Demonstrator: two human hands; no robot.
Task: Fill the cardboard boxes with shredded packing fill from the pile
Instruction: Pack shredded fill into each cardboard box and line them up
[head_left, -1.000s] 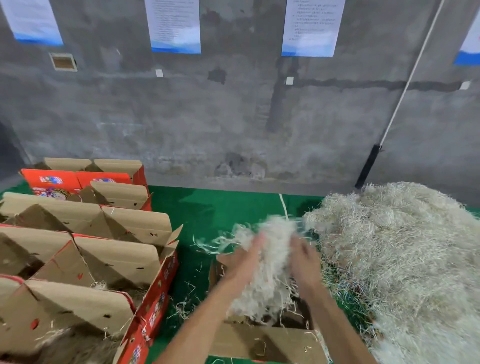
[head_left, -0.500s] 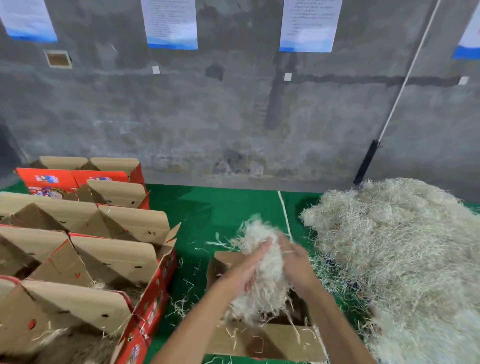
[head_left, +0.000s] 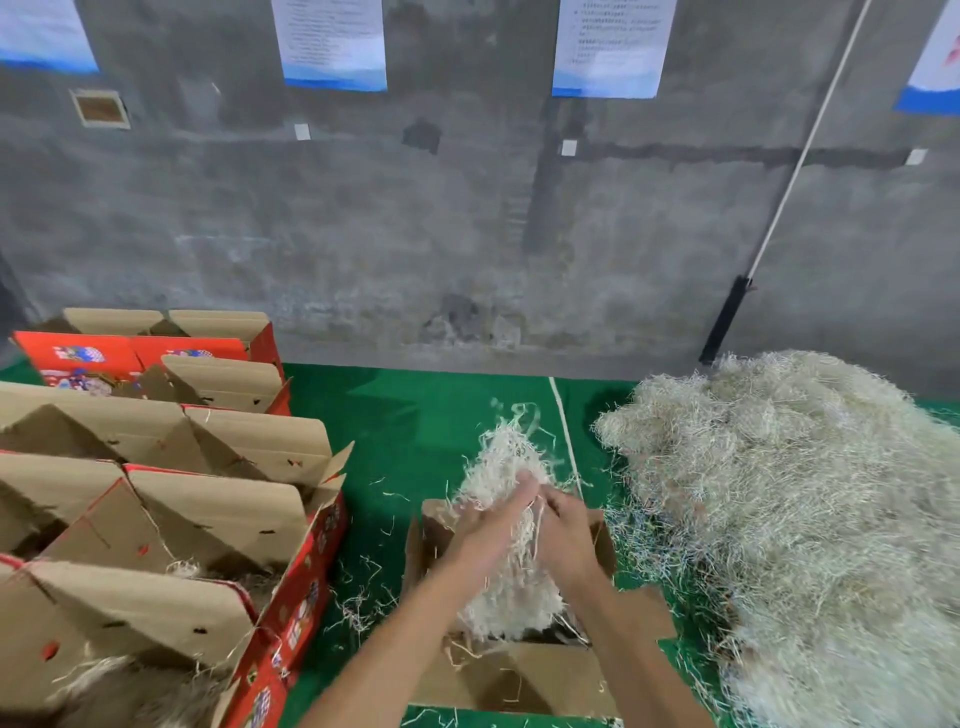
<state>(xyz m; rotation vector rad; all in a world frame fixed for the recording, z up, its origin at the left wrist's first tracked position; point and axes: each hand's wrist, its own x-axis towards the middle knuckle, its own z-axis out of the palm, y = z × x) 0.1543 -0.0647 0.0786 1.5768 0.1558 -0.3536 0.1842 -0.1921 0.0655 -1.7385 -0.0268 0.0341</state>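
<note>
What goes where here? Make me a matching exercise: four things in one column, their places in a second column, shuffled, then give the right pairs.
Things:
1. big pile of shredded fill
2. red boxes
3. clump of fill
4. open brown box

Places:
A. stacked in a row on the left of the green mat
B. heaped on the right side of the mat
C. directly under the hands, in the middle
D. held between the left hand and right hand

Pairs: 1-B, 2-A, 3-D, 4-C
</note>
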